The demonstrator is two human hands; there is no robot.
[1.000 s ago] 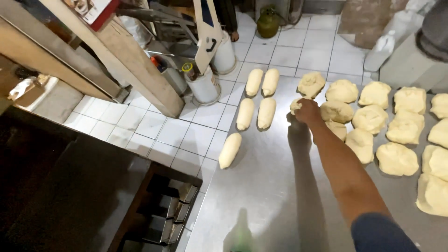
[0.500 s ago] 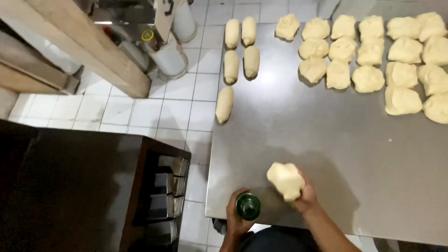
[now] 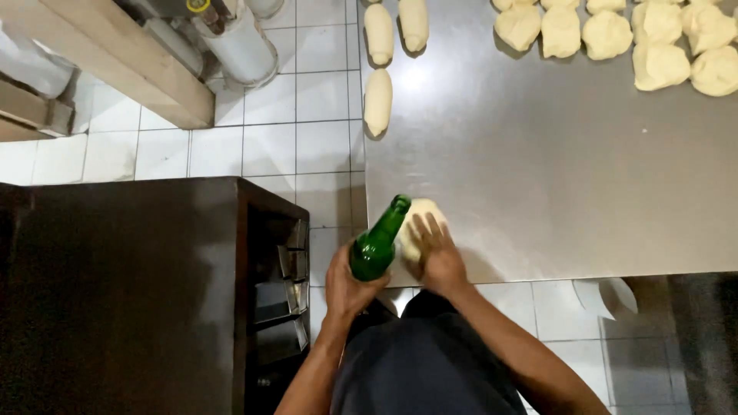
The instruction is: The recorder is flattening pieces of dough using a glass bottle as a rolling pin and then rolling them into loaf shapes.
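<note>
1. My left hand point(image 3: 347, 286) was closed around the base of a green glass bottle point(image 3: 378, 241), gripping it from below. The bottle was tilted, its neck pointing up and away over the near left corner of the table.
2. My right hand point(image 3: 438, 257) lay open and flat, fingers spread, pressing down on a lump of dough point(image 3: 419, 223). It gripped nothing.
3. That lump sat on the steel table point(image 3: 553, 184), close to the near edge and near the left corner, partly hidden under my palm. The bottle's neck was just beside it; I could not tell whether glass and dough touched.
4. Step in hand, as I judged it: flattening the lump by palm, with the bottle held ready to serve as a roller.
5. What the next move called for, by my reckoning: the right hand lifted clear of the dough and the bottle laid level across it, with care near the table edge so the lump did not slide off.
6. Three shaped, elongated rolls point(image 3: 377, 101) lay along the far left edge of the table, well apart from my hands.
7. A cluster of rough dough portions point(image 3: 607, 34) sat at the far right of the table.
8. A dark cabinet point(image 3: 138, 292) stood to my left on the white tiled floor point(image 3: 300, 146).
9. A wooden beam point(image 3: 123, 65) and a pale cylinder point(image 3: 242, 50) stood beyond it.
</note>
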